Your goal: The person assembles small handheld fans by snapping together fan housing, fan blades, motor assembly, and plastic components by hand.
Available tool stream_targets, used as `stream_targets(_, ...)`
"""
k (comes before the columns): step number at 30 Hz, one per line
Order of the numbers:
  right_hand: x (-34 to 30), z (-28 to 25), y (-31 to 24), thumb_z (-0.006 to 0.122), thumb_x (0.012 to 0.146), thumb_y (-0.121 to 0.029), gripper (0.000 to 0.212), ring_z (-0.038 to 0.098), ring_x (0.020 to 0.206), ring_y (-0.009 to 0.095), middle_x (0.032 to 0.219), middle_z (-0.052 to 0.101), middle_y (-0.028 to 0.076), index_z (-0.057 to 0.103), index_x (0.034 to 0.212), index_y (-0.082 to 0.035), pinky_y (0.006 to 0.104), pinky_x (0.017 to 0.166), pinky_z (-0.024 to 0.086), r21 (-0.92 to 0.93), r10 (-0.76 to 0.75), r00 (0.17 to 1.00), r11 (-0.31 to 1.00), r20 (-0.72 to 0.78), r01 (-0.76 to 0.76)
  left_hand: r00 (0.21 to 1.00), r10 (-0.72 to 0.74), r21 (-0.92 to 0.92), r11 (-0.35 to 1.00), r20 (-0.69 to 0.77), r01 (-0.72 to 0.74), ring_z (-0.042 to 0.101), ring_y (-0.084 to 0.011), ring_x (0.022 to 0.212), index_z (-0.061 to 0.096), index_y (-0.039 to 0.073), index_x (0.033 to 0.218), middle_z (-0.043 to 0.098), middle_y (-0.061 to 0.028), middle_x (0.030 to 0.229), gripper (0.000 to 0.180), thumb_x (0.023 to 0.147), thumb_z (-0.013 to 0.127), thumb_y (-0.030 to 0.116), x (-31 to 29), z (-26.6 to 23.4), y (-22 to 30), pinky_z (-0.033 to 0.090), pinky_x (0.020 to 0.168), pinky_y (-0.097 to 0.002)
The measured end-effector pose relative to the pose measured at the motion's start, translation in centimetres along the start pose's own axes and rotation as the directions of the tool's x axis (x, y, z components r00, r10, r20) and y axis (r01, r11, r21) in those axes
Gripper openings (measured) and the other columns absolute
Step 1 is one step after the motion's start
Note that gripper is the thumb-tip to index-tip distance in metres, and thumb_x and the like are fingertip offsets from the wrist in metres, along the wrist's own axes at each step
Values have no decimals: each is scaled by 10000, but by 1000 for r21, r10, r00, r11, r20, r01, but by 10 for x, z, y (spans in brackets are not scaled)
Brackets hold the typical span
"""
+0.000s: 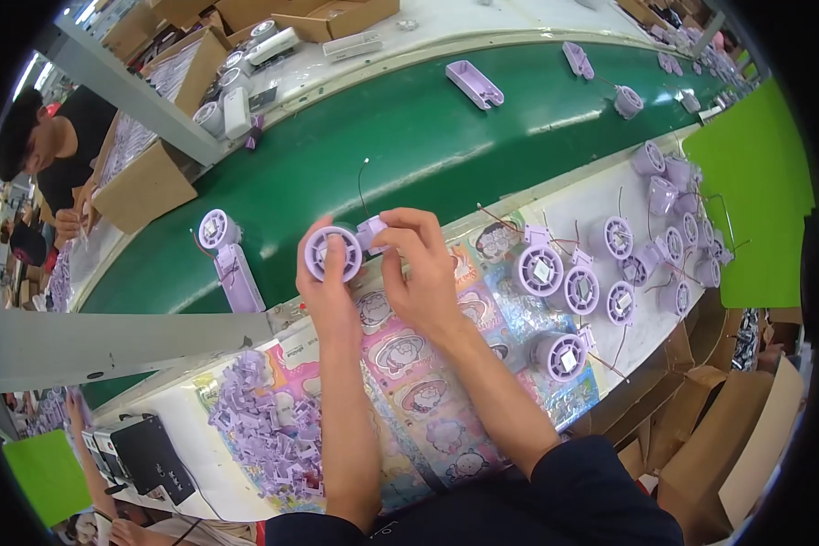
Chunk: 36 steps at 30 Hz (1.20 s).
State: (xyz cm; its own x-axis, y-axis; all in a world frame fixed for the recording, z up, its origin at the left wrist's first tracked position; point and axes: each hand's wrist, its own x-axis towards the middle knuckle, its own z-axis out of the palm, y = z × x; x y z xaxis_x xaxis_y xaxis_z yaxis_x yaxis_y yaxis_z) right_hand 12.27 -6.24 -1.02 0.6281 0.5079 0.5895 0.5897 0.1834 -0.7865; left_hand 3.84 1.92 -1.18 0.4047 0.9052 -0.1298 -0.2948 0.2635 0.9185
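Note:
My left hand [329, 293] is closed around a lavender round fan housing [313, 252], its thumb lying across the spoked face. Beside the housing, my right hand [425, 273] pinches a small lavender plastic bracket [369, 233] between thumb and fingers. The bracket sits against the housing's side; whether the two are joined I cannot tell. A thin dark wire [361, 187] with a pale tip sticks up behind them. Below my left forearm lies a heap of small lavender brackets [268, 432]. To the right of my hands stand several similar housings [540, 271] with wires and brackets.
A green conveyor belt [382, 146] runs beyond my hands, carrying lavender shells [474, 85] and a housing on a handle [237, 278]. A grey metal post [136, 91] rises at left, near a co-worker [73, 150]. Cardboard [701, 391] lies at lower right; a black box [150, 460] at lower left.

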Motion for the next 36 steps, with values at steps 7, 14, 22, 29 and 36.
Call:
stream_targets(7,3,0,2,633,854,94,173,662,1008,269,1157,610,177,653,997,-2,340,831,554,88,127,992,988,-9,-126,994,-63,-136,988,88,74,597,-119,925,560,48,1203,624,-58,1043,334,914,714,113,-4,0,11,503,776,-261)
stream_targets(14,0,-9,3,651,894,79,310,650,1011,170,1138,648,84,590,1188,0,294,877,530,442,417,902,793,107,-419,983,22,208,976,181,-60,633,-135,944,648,0,1111,690,-86,1022,201,929,693,74,-1,-1,10,486,832,-260)
stream_targets(22,-2,-16,8,670,912,56,292,625,955,97,1070,658,58,599,1187,-11,234,793,522,572,497,823,604,273,-555,921,253,291,894,296,-340,632,-188,1032,694,-61,1026,675,-109,1117,150,910,678,33,0,-3,0,486,925,-302)
stream_targets(29,1,-18,8,677,944,-9,273,629,966,89,1085,667,44,598,1205,-19,237,803,527,546,501,769,545,396,-636,942,213,128,959,258,-252,577,-130,906,659,-47,914,630,-54,984,78,905,682,26,0,-7,-4,444,816,-255)
stream_targets(36,3,-24,8,680,967,-80,248,627,937,75,1068,673,29,622,1201,-25,242,768,533,367,545,709,611,447,-701,948,152,104,977,279,-187,551,-116,878,650,-39,869,608,-43,944,75,897,681,23,3,-8,-4,422,798,-254)
